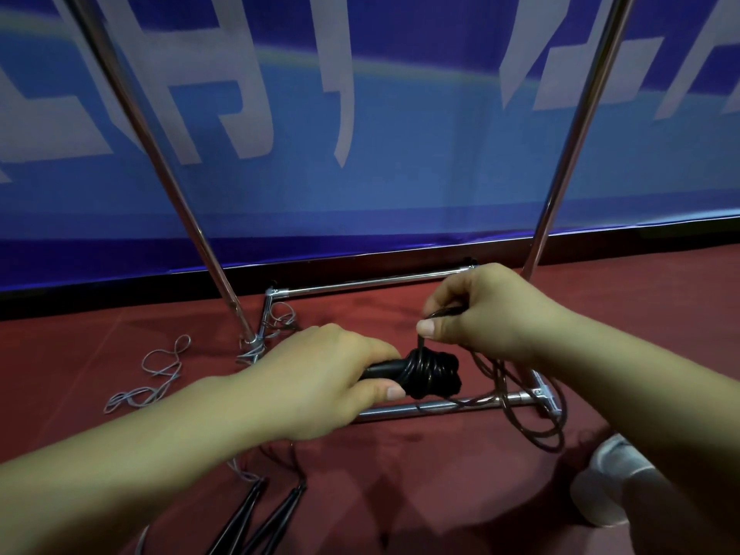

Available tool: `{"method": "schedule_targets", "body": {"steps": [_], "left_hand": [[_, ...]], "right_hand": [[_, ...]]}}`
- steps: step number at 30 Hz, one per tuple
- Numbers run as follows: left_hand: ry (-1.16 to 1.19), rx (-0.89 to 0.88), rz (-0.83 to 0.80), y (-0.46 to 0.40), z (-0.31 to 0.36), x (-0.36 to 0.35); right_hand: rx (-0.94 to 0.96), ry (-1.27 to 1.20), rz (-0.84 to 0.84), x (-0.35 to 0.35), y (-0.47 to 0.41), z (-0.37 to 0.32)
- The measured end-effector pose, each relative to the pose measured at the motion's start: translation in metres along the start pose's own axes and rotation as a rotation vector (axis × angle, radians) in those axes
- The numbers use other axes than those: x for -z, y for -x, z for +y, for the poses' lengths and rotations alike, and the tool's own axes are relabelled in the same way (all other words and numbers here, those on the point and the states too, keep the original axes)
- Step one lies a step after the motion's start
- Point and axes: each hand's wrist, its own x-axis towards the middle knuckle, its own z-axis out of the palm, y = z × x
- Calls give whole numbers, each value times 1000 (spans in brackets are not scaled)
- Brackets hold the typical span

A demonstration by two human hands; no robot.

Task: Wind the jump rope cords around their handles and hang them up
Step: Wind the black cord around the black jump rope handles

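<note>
Left hand (320,378) grips black handles (384,370) held above red floor (380,454), in front of chrome rack base (440,406). Right hand (480,318) pinches dark cord (520,410) just above wound coil (434,374). Cord looks thin, springy, likely slick: keep tension, hold near coil. Loose loops trail right over rack bar.

wound handles (416,374) before rack (400,279) | spare handles (256,514) nearest | loose cord (160,370) left | shoe (608,474) right
</note>
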Motion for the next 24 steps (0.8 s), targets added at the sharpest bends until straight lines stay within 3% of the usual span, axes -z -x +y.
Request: {"method": "schedule_targets", "body": {"steps": [5,13,18,24], "left_hand": [[146,-33,-45,1,1,4],[628,-41,-51,13,4,13],[668,-20,41,22,11,23],[817,115,166,26,18,26]], "right_hand": [[-36,-168,-55,6,-5,6],[111,-346,-124,20,-4,-2],[-21,-676,-202,5,-1,-7],[-162,-674,-192,-20,2,-8]]}}
